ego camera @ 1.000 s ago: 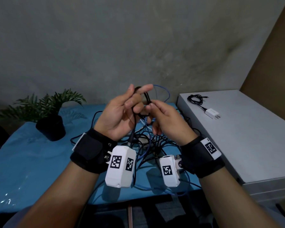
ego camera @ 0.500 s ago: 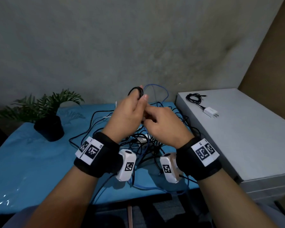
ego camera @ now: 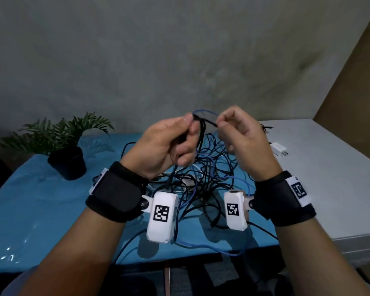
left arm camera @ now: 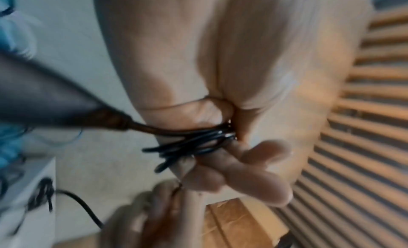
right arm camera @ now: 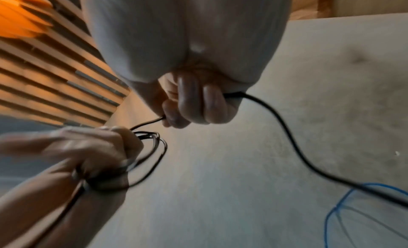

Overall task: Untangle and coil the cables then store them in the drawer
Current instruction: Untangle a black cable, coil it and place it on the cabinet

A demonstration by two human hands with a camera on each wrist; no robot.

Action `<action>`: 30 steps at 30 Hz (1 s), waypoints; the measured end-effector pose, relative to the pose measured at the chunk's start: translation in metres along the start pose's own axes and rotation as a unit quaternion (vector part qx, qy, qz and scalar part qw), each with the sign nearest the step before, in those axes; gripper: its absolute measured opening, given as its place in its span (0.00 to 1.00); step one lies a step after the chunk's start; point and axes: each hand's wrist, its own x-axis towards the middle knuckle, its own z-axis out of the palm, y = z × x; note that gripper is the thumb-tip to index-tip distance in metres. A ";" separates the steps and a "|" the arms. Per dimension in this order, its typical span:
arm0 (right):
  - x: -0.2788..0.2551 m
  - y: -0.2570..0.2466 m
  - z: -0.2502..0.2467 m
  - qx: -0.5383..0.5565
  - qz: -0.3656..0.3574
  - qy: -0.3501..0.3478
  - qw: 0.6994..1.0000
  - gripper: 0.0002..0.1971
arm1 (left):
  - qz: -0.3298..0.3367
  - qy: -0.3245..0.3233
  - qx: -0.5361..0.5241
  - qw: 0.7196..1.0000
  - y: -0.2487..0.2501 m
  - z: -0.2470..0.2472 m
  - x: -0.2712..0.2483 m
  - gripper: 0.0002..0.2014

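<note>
My left hand [ego camera: 188, 129] grips a small coil of black cable [ego camera: 201, 130], held up above the table; the left wrist view shows its loops [left arm camera: 198, 140] pinched between thumb and fingers. My right hand [ego camera: 220, 127] is just to the right, and its fingers [right arm camera: 194, 101] curl round the same black cable [right arm camera: 287, 138]. A short strand [ego camera: 209, 123] runs between the two hands. Below them a tangle of black and blue cables [ego camera: 203, 178] lies on the blue table [ego camera: 41, 199]. No open drawer shows.
A potted plant [ego camera: 66, 146] stands at the table's back left. A white cabinet [ego camera: 329, 167] adjoins the table on the right, with a white charger [ego camera: 278, 149] and part of a black cable on top. A grey wall is close behind.
Both hands have risen and drawn apart. The right hand has moved right, pulling a strand of black cable out from the coil that the left hand holds.
</note>
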 end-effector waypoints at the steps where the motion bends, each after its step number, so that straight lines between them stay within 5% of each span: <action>1: -0.001 0.002 0.002 -0.030 -0.014 -0.007 0.999 0.08 | 0.022 0.006 -0.048 0.999 0.003 0.000 0.000 0.15; 5: -0.005 0.019 0.012 -0.190 -0.031 -0.043 0.980 0.10 | 0.110 0.042 -0.215 0.970 0.013 -0.003 -0.001 0.23; 9: -0.011 0.019 0.022 -0.262 -0.019 -0.131 0.956 0.17 | 0.148 0.142 -0.201 0.958 0.010 -0.013 0.004 0.22; 14: -0.014 0.002 0.025 -0.297 -0.021 -0.190 0.935 0.11 | 0.098 0.216 0.188 0.953 0.001 -0.014 0.005 0.16; 19: -0.013 -0.010 0.019 -0.298 -0.011 -0.184 0.937 0.10 | 0.058 0.148 0.451 0.878 -0.007 -0.006 0.002 0.08; 22: -0.012 -0.020 0.011 -0.230 -0.034 -0.134 0.963 0.09 | -0.005 0.077 0.553 0.830 -0.002 0.000 0.000 0.13; 23: -0.011 -0.022 0.007 -0.191 -0.043 -0.110 0.974 0.08 | -0.032 0.051 0.548 0.835 0.000 0.002 -0.002 0.15; 27: -0.007 -0.025 -0.004 -0.092 -0.061 -0.025 0.994 0.05 | -0.068 -0.047 0.230 0.970 0.003 0.001 -0.009 0.18; 30: -0.006 -0.020 -0.001 -0.088 -0.056 -0.010 0.994 0.07 | -0.035 -0.066 0.049 0.996 0.008 0.000 -0.009 0.14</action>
